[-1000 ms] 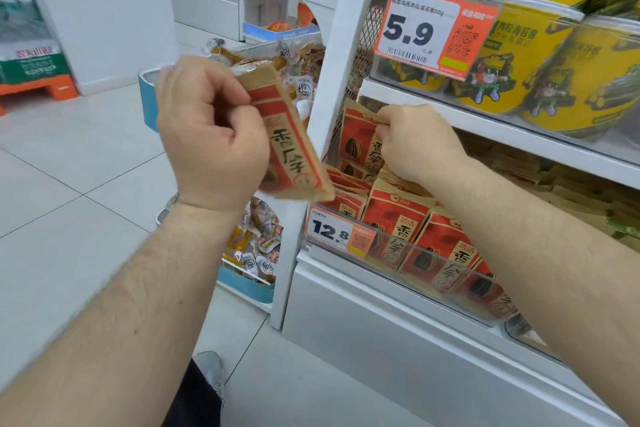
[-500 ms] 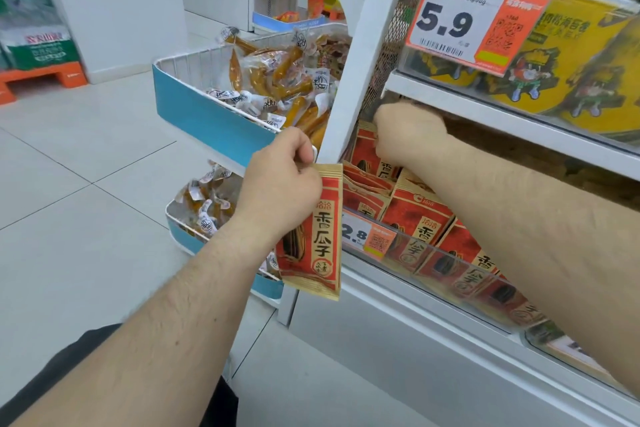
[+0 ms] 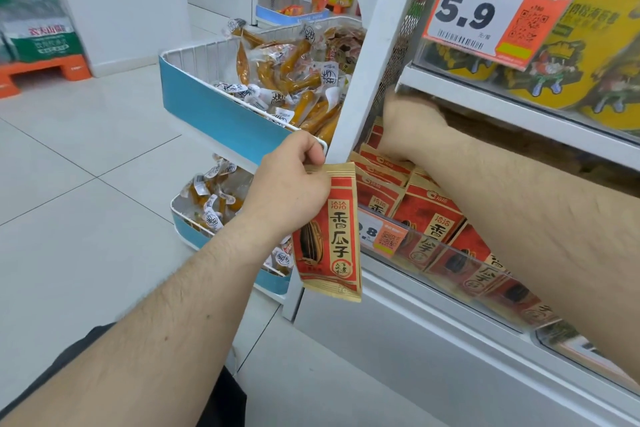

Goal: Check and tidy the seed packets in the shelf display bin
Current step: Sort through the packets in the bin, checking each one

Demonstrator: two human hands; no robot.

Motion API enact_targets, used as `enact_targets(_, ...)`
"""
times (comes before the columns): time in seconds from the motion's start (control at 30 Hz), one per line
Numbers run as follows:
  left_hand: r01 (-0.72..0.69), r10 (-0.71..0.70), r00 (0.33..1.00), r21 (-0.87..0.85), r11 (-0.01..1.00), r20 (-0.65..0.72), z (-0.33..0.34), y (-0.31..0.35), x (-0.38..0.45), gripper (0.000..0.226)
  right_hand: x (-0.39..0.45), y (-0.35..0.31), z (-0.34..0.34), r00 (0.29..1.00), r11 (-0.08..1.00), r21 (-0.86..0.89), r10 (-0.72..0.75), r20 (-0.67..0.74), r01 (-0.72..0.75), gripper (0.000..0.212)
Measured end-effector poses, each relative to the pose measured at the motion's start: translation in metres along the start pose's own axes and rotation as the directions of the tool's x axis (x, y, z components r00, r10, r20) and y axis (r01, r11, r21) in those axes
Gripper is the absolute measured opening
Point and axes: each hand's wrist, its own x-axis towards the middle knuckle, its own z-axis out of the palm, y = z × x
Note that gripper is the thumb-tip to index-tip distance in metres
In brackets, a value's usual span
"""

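My left hand [image 3: 289, 184] pinches the top edge of a red and tan seed packet [image 3: 332, 236], which hangs upright in front of the white shelf post. Behind a clear front lip [image 3: 460, 253], the shelf bin holds several more red seed packets [image 3: 429, 211] standing in rows. My right hand [image 3: 408, 121] reaches deep into the back of the bin under the upper shelf, above the rear packets. Its fingers are hidden in the shadow there.
A white upright post [image 3: 374, 55] stands between the bin and two blue wire baskets [image 3: 214, 111] of wrapped snacks on the left. Yellow tins [image 3: 561, 55] and a 5.9 price tag [image 3: 485, 14] sit on the shelf above. Tiled floor lies to the left.
My left hand has lowered the packet from up near eye level to beside the bin's front and turned it upright. My right hand has pushed further back into the bin.
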Motion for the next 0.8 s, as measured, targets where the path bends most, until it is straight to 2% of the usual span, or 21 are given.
enact_targets(0.1, -0.006, 0.006, 0.999, 0.005, 1.0, 0.047, -0.003, -0.001, 0.001, 0.026, -0.005, -0.004, 0.005, 0.994, 1.0, -0.018, -0.007, 0.107, 0.009, 0.063)
enact_targets(0.2, -0.023, 0.025, 0.993, -0.016, 1.0, 0.113, -0.006, -0.002, 0.0, 0.03, -0.002, -0.003, 0.007, 0.988, 0.999, -0.046, -0.012, 0.151, 0.02, 0.068)
enact_targets(0.33, -0.051, 0.048, 0.984, 0.014, 0.999, 0.169, -0.005, -0.004, -0.004, 0.029, -0.006, -0.001, 0.006, 0.991, 0.999, -0.046, -0.015, 0.131, 0.021, 0.047)
enact_targets(0.43, -0.032, 0.034, 0.977, -0.013, 0.999, 0.209, -0.004, -0.002, -0.006, 0.031, -0.011, 0.003, 0.0, 0.994, 0.998, 0.055, -0.037, 0.106, 0.032, 0.026)
enact_targets(0.5, -0.001, 0.013, 0.97, -0.05, 0.999, 0.243, -0.003, 0.002, -0.008, 0.032, -0.019, 0.01, -0.004, 0.993, 0.991, 0.109, -0.08, 0.085, 0.07, 0.021)
enact_targets(0.57, 0.016, 0.009, 0.963, -0.091, 0.996, 0.27, 0.0, 0.004, -0.01, 0.032, -0.04, 0.018, -0.004, 0.99, 0.983, 0.123, -0.138, -0.009, 0.138, 0.029)
enact_targets(0.63, 0.038, 0.005, 0.959, -0.145, 0.989, 0.284, 0.002, 0.009, -0.011, 0.03, -0.072, 0.025, -0.006, 0.961, 0.949, 0.239, -0.15, -0.233, 0.206, 0.038)
enact_targets(0.67, 0.055, 0.001, 0.956, -0.183, 0.982, 0.292, 0.004, 0.012, -0.012, 0.029, -0.09, 0.028, -0.009, 0.931, 0.91, 0.344, -0.102, -0.351, 0.23, 0.036)
enact_targets(0.7, 0.074, -0.002, 0.953, -0.229, 0.971, 0.303, 0.006, 0.014, -0.013, 0.028, -0.107, 0.03, -0.012, 0.911, 0.854, 0.468, -0.017, -0.412, 0.228, 0.031)
enact_targets(0.73, 0.095, -0.002, 0.949, -0.277, 0.956, 0.316, 0.008, 0.017, -0.014, 0.027, -0.121, 0.033, -0.014, 0.911, 0.788, 0.584, 0.072, -0.406, 0.198, 0.024)
enact_targets(0.8, 0.117, 0.011, 0.942, -0.36, 0.926, 0.334, 0.015, 0.021, -0.017, 0.027, -0.14, 0.037, -0.01, 0.956, 0.678, 0.731, 0.162, -0.246, 0.073, 0.007)
